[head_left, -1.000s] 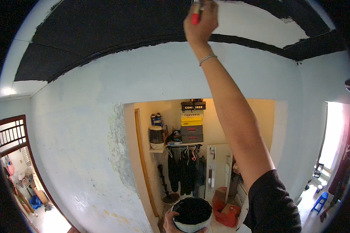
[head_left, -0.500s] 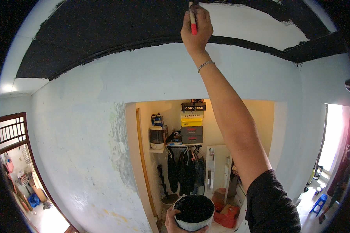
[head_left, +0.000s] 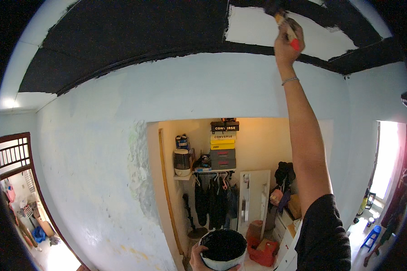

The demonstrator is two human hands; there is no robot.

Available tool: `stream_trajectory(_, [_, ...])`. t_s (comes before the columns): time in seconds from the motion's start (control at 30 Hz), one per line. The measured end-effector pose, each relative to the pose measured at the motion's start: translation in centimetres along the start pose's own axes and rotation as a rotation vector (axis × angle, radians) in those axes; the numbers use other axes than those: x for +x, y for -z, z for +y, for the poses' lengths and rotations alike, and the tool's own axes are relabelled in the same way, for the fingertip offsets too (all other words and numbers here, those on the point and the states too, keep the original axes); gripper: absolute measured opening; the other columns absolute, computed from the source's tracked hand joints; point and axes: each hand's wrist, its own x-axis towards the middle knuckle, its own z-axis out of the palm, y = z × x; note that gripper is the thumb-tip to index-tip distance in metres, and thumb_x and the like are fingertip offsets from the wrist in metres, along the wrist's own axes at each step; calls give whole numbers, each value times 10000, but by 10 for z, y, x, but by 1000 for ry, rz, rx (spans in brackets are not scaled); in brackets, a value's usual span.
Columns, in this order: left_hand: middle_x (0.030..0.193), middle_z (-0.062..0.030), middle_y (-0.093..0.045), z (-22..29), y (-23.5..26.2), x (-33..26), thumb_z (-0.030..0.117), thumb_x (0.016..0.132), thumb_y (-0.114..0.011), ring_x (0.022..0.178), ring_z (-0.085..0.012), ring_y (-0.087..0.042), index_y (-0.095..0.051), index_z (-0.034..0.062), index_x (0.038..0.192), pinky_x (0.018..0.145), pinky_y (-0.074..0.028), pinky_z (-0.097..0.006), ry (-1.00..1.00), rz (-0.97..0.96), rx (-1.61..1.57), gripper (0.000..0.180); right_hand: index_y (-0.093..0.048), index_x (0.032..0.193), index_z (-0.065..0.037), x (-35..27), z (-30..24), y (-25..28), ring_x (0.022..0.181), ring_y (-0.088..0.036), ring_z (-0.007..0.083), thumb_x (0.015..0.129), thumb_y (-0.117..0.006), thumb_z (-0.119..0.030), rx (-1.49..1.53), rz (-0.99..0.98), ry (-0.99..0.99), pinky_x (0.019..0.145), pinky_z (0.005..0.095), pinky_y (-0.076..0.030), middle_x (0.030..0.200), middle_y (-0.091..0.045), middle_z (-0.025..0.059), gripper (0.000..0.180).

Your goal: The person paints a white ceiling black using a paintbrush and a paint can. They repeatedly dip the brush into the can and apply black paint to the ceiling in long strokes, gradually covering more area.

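Raised overhead, my right hand [head_left: 289, 44] is closed round the handle of a paintbrush [head_left: 280, 19]. The handle is pale wood with a red end, and the dark bristles point up at the ceiling [head_left: 135, 31]. Black paint covers much of that ceiling, while a white patch [head_left: 251, 28] shows beside the brush. Low in the picture, my left hand [head_left: 197, 257] holds a white bucket [head_left: 222, 264] of black paint [head_left: 224, 244] from the side and below. Whether the bristles touch the ceiling, I cannot tell.
A pale blue wall [head_left: 90, 149] with a peeling patch surrounds an alcove. Inside are stacked shoe boxes [head_left: 223, 147], hanging dark clothes [head_left: 216, 198], a mirror [head_left: 253, 194] and a red bag [head_left: 263, 253]. A doorway [head_left: 13, 153] stands left, a blue stool [head_left: 371, 237] right.
My right hand has moved to the right with the paintbrush, uncovering more of the white patch's left side. My left hand still holds the paint bucket, almost in the same place.
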Motion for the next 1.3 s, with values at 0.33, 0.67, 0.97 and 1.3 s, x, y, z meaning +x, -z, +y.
stream_trajectory(0.33, [1319,-228,-576,11,-8,13,431,676,-934,1205,-381,-606,-416,82,1418,944,-488,-497,27,-99,-44,970,-639,1103,-24,-8,-29,-33,985,-662,363,909,-692,-128,-7,201,-127,902,451,-516,1062,-674,155,227])
stream_trajectory(0.67, [1329,-229,-575,2,-24,14,464,652,-940,1222,-375,-596,-412,71,1428,961,-477,-499,17,-191,-66,1018,-702,1050,-9,35,-27,-5,905,-726,207,930,-752,-118,158,-112,192,790,309,-572,1011,-741,101,170])
stream_trajectory(0.97, [1325,-231,-575,-4,-40,11,501,628,-941,1231,-372,-588,-415,56,1425,975,-466,-504,19,-172,-51,1054,-693,999,23,93,37,78,872,-718,226,930,-736,-155,-24,252,-113,788,339,-569,968,-748,138,195])
stream_trajectory(1.3, [1270,-226,-603,1,-41,14,499,624,-947,1190,-368,-614,-423,55,1408,960,-481,-494,3,-190,-85,1043,-688,1028,19,59,-56,4,912,-712,231,926,-706,-12,236,-56,184,785,325,-565,1033,-721,137,108])
